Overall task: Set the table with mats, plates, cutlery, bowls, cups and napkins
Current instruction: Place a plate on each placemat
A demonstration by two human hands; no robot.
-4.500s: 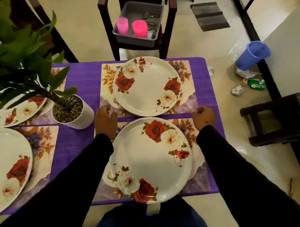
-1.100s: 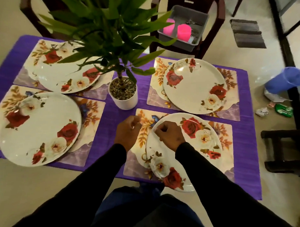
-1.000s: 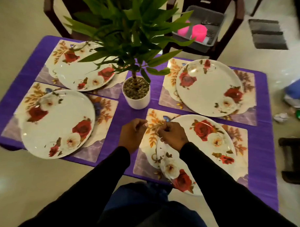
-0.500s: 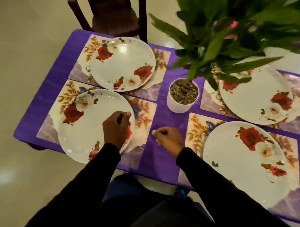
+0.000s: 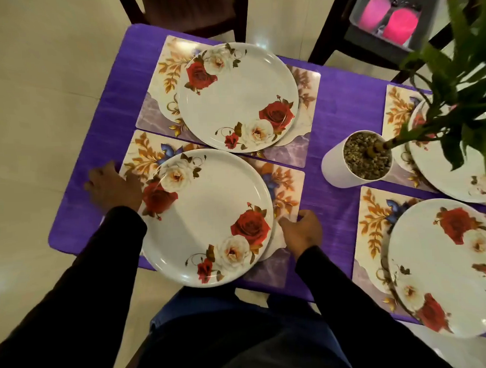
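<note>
While your left hand [image 5: 114, 187] lay flat, fingers spread, on the left end of the near mat [image 5: 284, 188], your right hand [image 5: 302, 231] touched that mat's right edge with loosely curled fingertips; whether they pinched the edge I could not tell. The near plate [image 5: 207, 215] sat on the mat between your two hands, its rim touching your left palm and just left of your right fingertips. Beyond your fingers lay a second mat [image 5: 156, 104] carrying a second plate [image 5: 237, 96]. To the right of your right hand stood a white pot [image 5: 338, 172] of gravel with a green plant [image 5: 458, 74], and past it two more plates [image 5: 443, 265] on mats. All rested on a purple cloth [image 5: 341, 103] over a pale tiled floor [image 5: 40, 80]. Far beyond your right hand a grey tub [image 5: 374, 41] on a dark chair [image 5: 327, 32] held two pink cups [image 5: 400, 25]. No writing was readable.
</note>
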